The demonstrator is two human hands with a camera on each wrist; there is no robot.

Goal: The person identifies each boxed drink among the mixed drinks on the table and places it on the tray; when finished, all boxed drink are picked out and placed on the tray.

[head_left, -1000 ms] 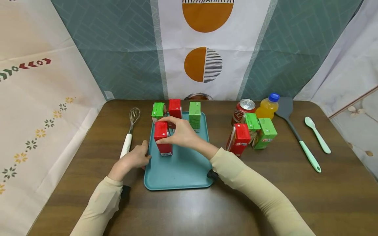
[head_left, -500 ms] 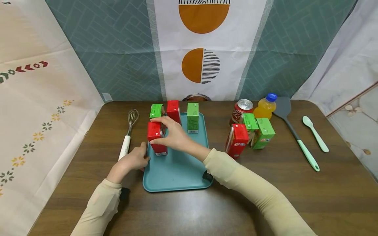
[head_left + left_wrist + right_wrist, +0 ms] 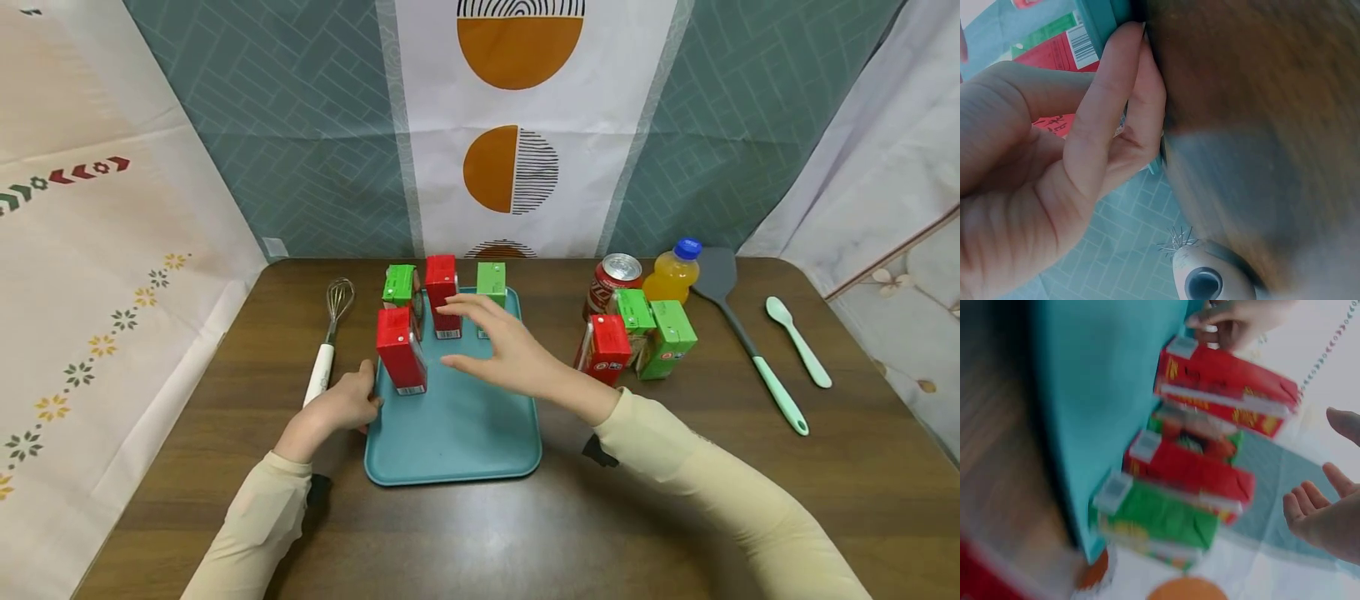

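Four cartons (image 3: 441,279) on the tray (image 3: 453,442), right hand (image 3: 517,354) free

The front red carton (image 3: 400,352) stands upright near the left rim, a left green carton (image 3: 399,285) behind it; a back red carton (image 3: 441,273) and a back green carton (image 3: 491,282) stand farther right. The right hand's fingers are spread wide above the tray, holding nothing, apart from the front red carton. The left hand's (image 3: 348,402) fingers grip the tray's left edge. One placing looks complete. Near the can (image 3: 615,282) and the bottle (image 3: 672,279), a third red carton (image 3: 611,337) and two green cartons (image 3: 670,337) stand on the surface (image 3: 487,533), so the next move probably calls for raising the right hand clear without brushing those upright boxes, then reaching right for another.
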